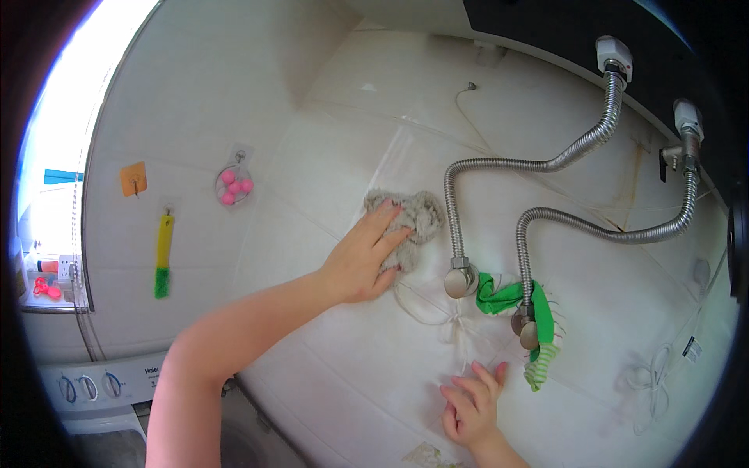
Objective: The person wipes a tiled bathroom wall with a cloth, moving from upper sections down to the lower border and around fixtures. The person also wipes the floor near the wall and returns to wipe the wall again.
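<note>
My left hand [360, 251] presses a fluffy grey cleaning cloth [420, 219] flat against the white tiled wall [327, 175], fingers spread over it. The cloth is bunched at its upper and right side, just left of a corrugated metal hose [452, 205]. Lower down, my right hand [473, 403] is at the wall with fingers apart and nothing in it; whether the fingertips touch the tile cannot be seen for sure. Above that hand, a tied white cord [453, 324] hangs by an angle valve [459, 282]. Green and striped socks [544, 322] are draped around a second valve [528, 334].
Both hoses run up to a dark water heater [544, 35]. On the left wall hang a yellow-handled brush [164, 245], an orange hook [133, 179] and a hook with pink balls [235, 187]. A Haier washing machine [129, 380] stands lower left. A white cable [658, 374] hangs right.
</note>
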Action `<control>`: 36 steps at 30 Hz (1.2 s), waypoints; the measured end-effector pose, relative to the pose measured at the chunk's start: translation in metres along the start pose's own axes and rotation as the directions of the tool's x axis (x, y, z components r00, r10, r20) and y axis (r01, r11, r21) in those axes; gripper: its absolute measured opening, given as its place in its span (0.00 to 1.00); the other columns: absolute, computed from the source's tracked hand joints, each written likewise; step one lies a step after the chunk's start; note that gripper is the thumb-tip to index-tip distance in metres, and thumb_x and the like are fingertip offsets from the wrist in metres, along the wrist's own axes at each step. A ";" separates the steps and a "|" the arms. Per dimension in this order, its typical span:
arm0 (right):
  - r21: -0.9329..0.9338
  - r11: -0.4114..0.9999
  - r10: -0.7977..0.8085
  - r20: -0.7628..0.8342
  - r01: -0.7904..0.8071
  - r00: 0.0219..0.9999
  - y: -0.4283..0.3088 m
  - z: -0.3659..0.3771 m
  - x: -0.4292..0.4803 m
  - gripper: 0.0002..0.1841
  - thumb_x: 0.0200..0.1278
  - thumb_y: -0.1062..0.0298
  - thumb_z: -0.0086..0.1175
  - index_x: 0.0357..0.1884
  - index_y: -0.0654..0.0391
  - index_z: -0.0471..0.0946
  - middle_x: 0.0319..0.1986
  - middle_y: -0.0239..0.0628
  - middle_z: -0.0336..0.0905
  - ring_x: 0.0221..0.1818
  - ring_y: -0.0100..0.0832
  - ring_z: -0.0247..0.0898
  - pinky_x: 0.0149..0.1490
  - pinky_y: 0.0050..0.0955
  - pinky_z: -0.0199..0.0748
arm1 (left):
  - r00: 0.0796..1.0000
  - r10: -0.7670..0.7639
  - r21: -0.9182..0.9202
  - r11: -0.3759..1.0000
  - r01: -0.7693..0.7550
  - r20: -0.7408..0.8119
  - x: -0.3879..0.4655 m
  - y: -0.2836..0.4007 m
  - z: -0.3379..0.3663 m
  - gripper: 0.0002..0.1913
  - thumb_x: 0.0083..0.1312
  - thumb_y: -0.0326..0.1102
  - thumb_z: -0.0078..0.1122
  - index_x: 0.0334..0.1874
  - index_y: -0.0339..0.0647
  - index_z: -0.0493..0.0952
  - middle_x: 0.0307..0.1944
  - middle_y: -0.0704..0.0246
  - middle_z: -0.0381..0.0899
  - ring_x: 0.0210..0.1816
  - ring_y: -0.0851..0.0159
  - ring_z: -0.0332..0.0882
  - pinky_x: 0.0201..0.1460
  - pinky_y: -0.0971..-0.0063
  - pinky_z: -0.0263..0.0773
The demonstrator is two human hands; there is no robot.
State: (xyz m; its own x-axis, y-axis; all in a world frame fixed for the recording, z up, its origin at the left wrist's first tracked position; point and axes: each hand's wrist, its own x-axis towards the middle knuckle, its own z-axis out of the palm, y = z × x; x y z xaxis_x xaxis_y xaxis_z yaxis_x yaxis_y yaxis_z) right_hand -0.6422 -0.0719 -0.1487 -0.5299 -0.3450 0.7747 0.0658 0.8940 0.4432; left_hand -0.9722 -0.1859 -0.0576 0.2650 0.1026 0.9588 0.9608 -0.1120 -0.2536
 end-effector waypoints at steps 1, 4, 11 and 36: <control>0.004 1.000 -0.002 0.001 0.002 1.000 0.000 -0.001 0.000 0.19 0.44 0.72 0.57 0.43 0.48 0.84 0.51 0.33 0.75 0.66 0.48 0.63 0.76 0.66 0.37 | 0.999 -0.040 0.029 0.999 0.041 -0.002 0.008 -0.007 -0.001 0.33 0.61 0.34 0.62 0.70 0.37 0.65 0.73 0.43 0.57 0.74 0.37 0.55 0.77 0.50 0.54; 0.009 1.000 0.012 0.006 -0.012 1.000 -0.001 -0.003 0.000 0.19 0.43 0.71 0.58 0.43 0.46 0.84 0.50 0.31 0.75 0.66 0.45 0.63 0.76 0.68 0.38 | 0.987 -0.134 0.072 0.987 0.141 -0.084 0.072 -0.037 -0.002 0.32 0.63 0.35 0.59 0.71 0.37 0.65 0.73 0.42 0.57 0.75 0.38 0.55 0.77 0.52 0.56; 0.024 0.999 0.021 0.004 -0.021 1.000 -0.009 -0.007 0.009 0.15 0.54 0.72 0.57 0.46 0.51 0.80 0.50 0.38 0.77 0.65 0.52 0.63 0.75 0.69 0.42 | 0.962 -0.168 0.125 0.972 0.198 -0.215 0.216 -0.112 -0.013 0.26 0.69 0.38 0.53 0.70 0.43 0.68 0.73 0.44 0.60 0.72 0.40 0.61 0.72 0.57 0.64; 0.027 0.999 0.026 0.067 -0.028 0.997 -0.006 -0.006 0.004 0.15 0.53 0.69 0.56 0.46 0.51 0.81 0.52 0.36 0.76 0.64 0.54 0.64 0.73 0.74 0.39 | 0.997 -0.016 0.303 0.952 0.039 -0.079 0.278 -0.151 -0.022 0.28 0.67 0.33 0.50 0.72 0.47 0.68 0.74 0.60 0.63 0.73 0.50 0.61 0.76 0.60 0.60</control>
State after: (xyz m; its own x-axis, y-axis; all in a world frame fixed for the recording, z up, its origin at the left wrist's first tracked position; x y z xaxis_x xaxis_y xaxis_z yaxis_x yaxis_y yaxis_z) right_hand -0.6395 -0.0808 -0.1452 -0.5837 -0.3013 0.7540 0.0579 0.9108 0.4088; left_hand -1.0456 -0.1624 0.2504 0.2422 0.0257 0.9699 0.9501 0.1965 -0.2425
